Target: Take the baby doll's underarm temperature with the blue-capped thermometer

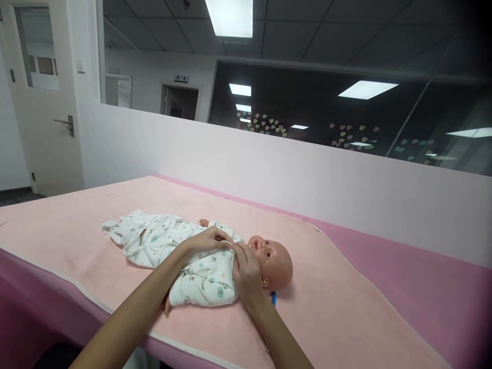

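A baby doll (280, 264) lies on its back on the pink padded mat (326, 307), its head to the right. It wears a white printed outfit (209, 279), with the leg part spread out to the left. My left hand (209, 240) rests over the doll's chest, its fingers pinching the cloth near the neckline. Close against it, my right hand (246, 266) is at the collar beside the doll's chin, fingers bent together on the cloth. The fingertips of both hands nearly meet, and the exact spot they grip is small and partly hidden.
A small blue strip (273, 299) shows under the doll's head. Behind the mat stands a white low wall (269, 169) with dark glass above it. A door (49, 113) is at the far left.
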Demonstrator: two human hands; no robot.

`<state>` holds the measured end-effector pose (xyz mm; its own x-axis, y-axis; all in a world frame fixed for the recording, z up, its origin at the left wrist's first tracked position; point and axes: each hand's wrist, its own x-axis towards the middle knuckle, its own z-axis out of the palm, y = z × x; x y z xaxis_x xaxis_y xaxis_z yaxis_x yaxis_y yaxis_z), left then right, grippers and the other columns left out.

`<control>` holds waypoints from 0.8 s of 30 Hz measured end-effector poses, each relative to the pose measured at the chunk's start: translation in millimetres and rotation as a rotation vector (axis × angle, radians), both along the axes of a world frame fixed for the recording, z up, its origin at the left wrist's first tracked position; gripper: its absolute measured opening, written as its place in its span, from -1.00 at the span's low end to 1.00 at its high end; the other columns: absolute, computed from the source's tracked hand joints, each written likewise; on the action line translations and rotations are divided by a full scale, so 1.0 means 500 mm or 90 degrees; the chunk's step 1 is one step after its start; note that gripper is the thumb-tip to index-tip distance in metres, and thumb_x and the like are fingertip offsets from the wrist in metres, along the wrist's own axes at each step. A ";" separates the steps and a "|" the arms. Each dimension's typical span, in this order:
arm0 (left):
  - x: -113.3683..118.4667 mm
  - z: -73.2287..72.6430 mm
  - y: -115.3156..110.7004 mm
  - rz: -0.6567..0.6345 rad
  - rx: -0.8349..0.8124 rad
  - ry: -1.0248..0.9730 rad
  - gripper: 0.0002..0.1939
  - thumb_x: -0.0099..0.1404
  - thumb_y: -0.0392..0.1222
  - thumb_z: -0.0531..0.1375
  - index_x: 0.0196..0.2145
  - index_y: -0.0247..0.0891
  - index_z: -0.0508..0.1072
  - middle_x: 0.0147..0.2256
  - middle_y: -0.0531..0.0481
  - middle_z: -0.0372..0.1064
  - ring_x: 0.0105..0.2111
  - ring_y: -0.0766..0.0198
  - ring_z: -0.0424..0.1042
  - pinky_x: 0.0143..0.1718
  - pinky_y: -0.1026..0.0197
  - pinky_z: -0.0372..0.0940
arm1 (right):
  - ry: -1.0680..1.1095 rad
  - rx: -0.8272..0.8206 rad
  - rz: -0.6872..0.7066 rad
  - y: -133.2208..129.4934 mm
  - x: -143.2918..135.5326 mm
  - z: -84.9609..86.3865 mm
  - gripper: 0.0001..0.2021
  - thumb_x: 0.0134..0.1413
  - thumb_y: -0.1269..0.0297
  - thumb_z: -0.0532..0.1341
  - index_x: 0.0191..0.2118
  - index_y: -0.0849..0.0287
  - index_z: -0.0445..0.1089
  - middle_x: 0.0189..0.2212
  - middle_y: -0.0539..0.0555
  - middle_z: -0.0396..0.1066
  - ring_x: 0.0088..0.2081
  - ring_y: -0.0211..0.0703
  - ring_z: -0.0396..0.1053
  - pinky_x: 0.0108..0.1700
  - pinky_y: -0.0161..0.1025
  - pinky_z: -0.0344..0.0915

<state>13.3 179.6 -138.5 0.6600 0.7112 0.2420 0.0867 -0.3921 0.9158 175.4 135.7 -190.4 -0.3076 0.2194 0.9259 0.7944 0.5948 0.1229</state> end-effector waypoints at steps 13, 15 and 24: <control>0.010 0.010 -0.010 -0.007 -0.139 -0.070 -0.87 -0.07 -0.40 0.11 -0.48 -0.29 0.28 -0.52 0.13 0.23 -0.47 0.43 0.22 -0.40 0.34 0.07 | -0.028 -0.036 0.021 -0.009 -0.013 0.005 -0.76 0.06 0.59 -0.02 -0.27 0.21 0.32 -0.38 0.09 0.37 -0.30 -0.20 0.29 -0.23 -0.21 0.28; 0.010 0.004 -0.006 -0.017 -0.173 -0.102 -0.81 -0.09 -0.41 0.14 -0.46 -0.27 0.24 -0.51 0.14 0.25 -0.48 0.43 0.24 -0.39 0.35 0.08 | -0.025 -0.058 0.019 -0.009 -0.013 0.006 -0.74 0.07 0.59 -0.04 -0.24 0.22 0.32 -0.34 0.10 0.38 -0.28 -0.20 0.28 -0.22 -0.21 0.27; 0.003 -0.002 0.005 0.011 -0.181 -0.074 -0.73 0.01 -0.33 0.18 -0.26 -0.24 0.36 -0.43 0.09 0.39 -0.38 0.39 0.33 -0.27 0.32 0.15 | -0.062 -0.118 -0.076 -0.012 -0.021 0.013 -0.85 0.12 0.41 0.01 -0.29 0.23 0.32 -0.45 0.09 0.30 -0.35 -0.18 0.25 -0.28 -0.22 0.20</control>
<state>14.8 182.1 -139.6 0.6265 0.7723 0.1054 -0.0205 -0.1188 0.9927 164.9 129.4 -183.7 -0.3555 0.4227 0.8336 0.8499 0.5174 0.1001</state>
